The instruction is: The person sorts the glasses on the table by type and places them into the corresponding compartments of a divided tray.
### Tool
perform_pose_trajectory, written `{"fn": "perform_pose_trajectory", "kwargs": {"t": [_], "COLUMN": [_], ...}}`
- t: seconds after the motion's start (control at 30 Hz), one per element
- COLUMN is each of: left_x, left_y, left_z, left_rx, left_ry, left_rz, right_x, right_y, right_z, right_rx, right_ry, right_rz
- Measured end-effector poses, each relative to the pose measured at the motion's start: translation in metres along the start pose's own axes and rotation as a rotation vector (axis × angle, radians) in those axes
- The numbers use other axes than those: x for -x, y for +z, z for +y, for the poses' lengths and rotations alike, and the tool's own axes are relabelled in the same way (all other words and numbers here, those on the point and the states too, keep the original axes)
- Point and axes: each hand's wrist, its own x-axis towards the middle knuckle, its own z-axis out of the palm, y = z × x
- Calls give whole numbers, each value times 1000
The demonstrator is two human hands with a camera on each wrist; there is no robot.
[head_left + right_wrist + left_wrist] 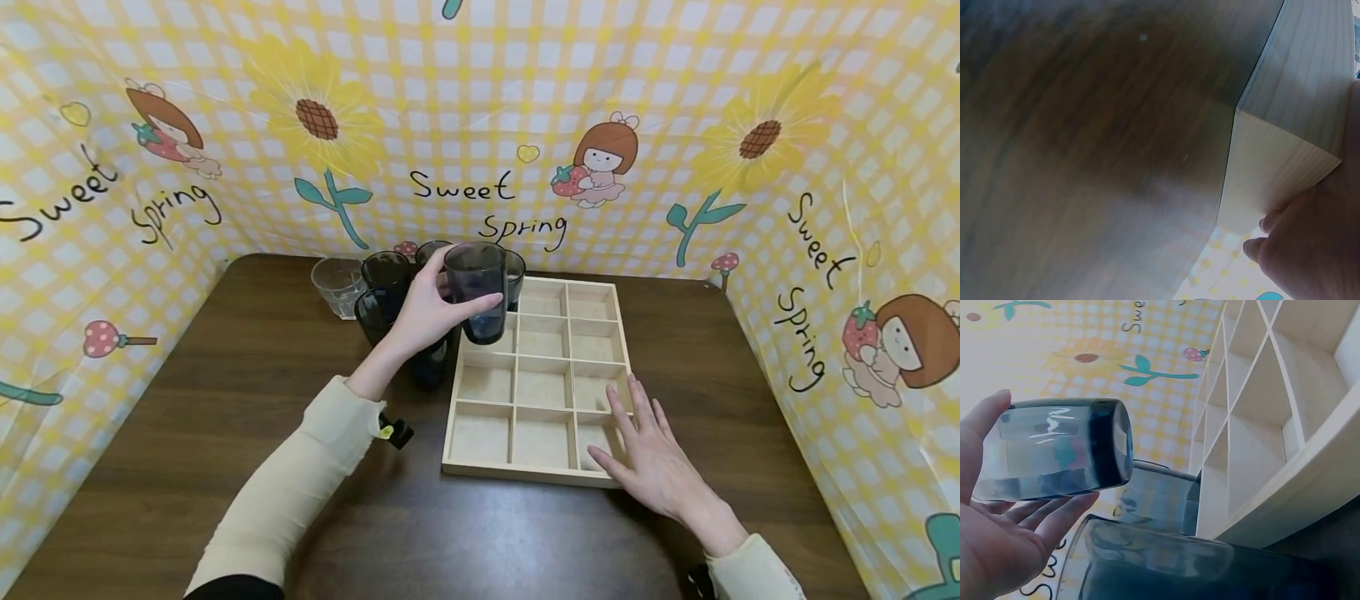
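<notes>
My left hand [431, 312] grips a dark tinted drinking glass [480, 287], thumb on one side and fingers on the other. The glass is raised over the left part of a wooden compartment tray [536, 477]. In the left wrist view the glass [1054, 450] lies sideways across the picture between thumb and fingers. My right hand [652, 458] lies with fingers spread over the tray's near right corner. Up close, the right wrist view shows the tray's pale corner [1291, 125] beside that hand [1316, 244].
Several more dark glasses [384, 268] stand grouped left of the tray, with a clear glass [341, 287] at their outer side. Another tinted glass [515, 279] overlaps the tray's far left corner. Checked cloth [465, 108] surrounds the brown table [187, 433] at the back and sides.
</notes>
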Motion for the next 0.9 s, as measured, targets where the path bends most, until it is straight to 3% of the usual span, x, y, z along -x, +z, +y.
{"fn": "perform_pose_trajectory", "kwargs": {"t": [0.23, 0.63, 0.77, 0.9], "left_x": [-10, -19, -20, -20], "left_y": [12, 28, 30, 35], "left_z": [-8, -19, -18, -17], "left_rx": [-118, -218, -311, -462], "left_ry": [-53, -27, -31, -38], "left_rz": [-45, -54, -70, -87], "right_x": [1, 0, 0, 0], "right_y": [3, 1, -1, 0], "right_z": [1, 1, 1, 2], "right_rx": [-26, -17, -6, 0], "right_ry": [11, 9, 6, 0], "right_rz": [-26, -20, -12, 1]}}
